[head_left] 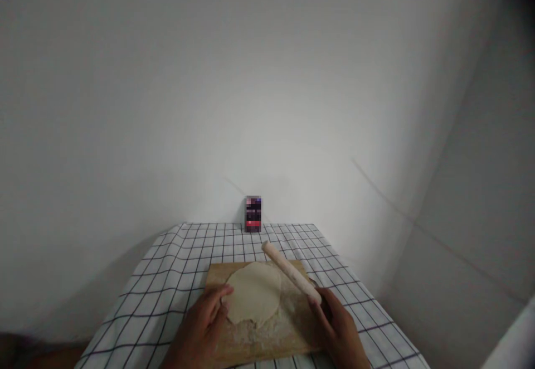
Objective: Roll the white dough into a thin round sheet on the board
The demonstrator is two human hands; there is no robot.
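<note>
A thin, roughly round sheet of dough (253, 292) lies on a floured wooden board (267, 349), its near edge ragged. At the dough's left edge is my left hand (204, 321), thumb and fingers closed around the rim of the sheet. My right hand (336, 321) grips the near end of a wooden rolling pin (290, 271). The pin is held slanted, its far end pointing up and to the left over the board's right half. Flour dusts the board in front of and to the right of the dough.
A black-and-white checked cloth (154, 302) covers the table under the board. At the far edge, a small upright dark rectangle (253, 214), pixelated, leans near the white wall (267, 107). Part of a small object (313, 282) shows behind my right hand. A grey wall rises at the right.
</note>
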